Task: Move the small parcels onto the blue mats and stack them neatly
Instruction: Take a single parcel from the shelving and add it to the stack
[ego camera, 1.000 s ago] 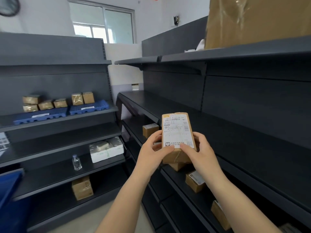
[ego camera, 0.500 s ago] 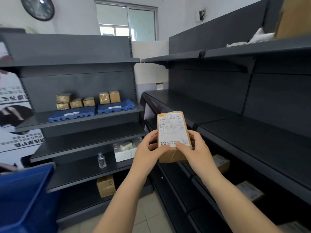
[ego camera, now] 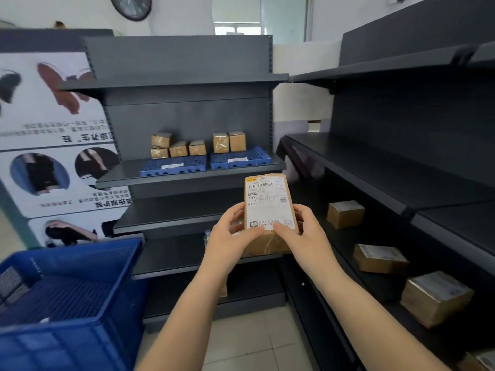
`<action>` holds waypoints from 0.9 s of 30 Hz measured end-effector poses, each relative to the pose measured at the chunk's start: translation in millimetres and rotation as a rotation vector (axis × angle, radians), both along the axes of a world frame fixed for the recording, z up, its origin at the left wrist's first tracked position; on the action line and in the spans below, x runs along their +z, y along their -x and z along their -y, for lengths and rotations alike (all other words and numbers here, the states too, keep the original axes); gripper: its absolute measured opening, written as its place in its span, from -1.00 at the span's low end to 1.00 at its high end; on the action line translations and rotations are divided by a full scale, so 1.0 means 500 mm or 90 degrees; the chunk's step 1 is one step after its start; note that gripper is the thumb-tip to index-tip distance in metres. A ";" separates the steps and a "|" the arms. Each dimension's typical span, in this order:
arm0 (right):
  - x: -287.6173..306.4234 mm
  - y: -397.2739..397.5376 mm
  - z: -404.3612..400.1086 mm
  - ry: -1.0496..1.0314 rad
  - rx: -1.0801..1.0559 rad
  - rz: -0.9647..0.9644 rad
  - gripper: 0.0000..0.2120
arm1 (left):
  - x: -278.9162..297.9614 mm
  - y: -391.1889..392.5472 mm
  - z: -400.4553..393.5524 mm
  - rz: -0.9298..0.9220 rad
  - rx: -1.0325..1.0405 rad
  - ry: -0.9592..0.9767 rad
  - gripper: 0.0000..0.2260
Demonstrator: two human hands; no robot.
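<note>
I had the parcel [ego camera: 269,210] at the centre of the frame, clamped between both hands: my left hand [ego camera: 231,241] gripped its lower left edge with the thumb laid across the front, and my right hand [ego camera: 305,236] gripped the lower right edge the same way, thumb tips close together over the bottom of the label. The parcel stood above and between the hands, clear of every shelf. Its long axis ran up the frame, nearly vertical, with the top leaning slightly away from me; the white label faced me, barcode at the top end. Above it, mid-frame, two blue mats [ego camera: 206,164] lay side by side on a grey shelf [ego camera: 117,175], with five small boxes [ego camera: 198,145] along their back edges, two of them stacked at the left. A blue crate [ego camera: 80,303] filled the lower left. Three more boxes [ego camera: 380,259] sat on the dark shelves at the right.
</note>
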State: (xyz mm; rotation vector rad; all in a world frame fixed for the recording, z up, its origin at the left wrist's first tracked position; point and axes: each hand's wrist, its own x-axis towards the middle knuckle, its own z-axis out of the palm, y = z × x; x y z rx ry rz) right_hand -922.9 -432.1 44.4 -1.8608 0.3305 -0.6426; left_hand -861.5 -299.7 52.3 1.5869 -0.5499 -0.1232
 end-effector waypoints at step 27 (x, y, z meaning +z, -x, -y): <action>-0.003 -0.717 0.222 -0.033 0.181 -0.005 -0.55 | -0.017 -0.649 0.202 0.015 0.176 0.019 -0.60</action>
